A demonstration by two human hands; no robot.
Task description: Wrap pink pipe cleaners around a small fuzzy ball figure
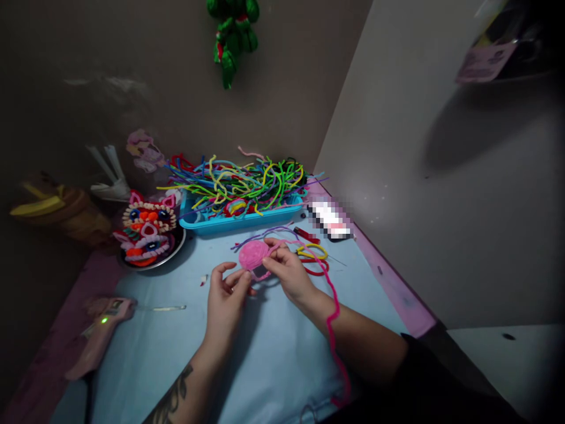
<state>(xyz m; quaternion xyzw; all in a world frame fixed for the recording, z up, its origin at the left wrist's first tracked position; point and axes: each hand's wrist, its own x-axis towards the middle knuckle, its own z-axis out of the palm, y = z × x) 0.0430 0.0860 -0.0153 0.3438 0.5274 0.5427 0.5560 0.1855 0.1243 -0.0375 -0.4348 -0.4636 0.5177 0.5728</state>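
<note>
Over the middle of the table, a rounded pink yarn piece point(253, 254) is held up between my two hands. My right hand point(285, 268) pinches its right side between thumb and fingers. My left hand point(229, 288) grips the lower edge with thumb and fingertips, its index finger raised and curved. A small loop hangs at the bottom of the piece between the hands. From the right hand, a pink yarn strand point(334, 321) drapes over the right forearm and runs down to the table's front edge. Fine detail of the piece is too small to tell.
A blue tray point(238, 222) heaped with coloured pipe cleaners stands behind. Scissors point(315, 253) and a covered phone point(331, 219) lie to the right. At left are a bowl point(154, 266) of fuzzy animal-faced figures and a pink glue gun point(103, 335) with a lit green light.
</note>
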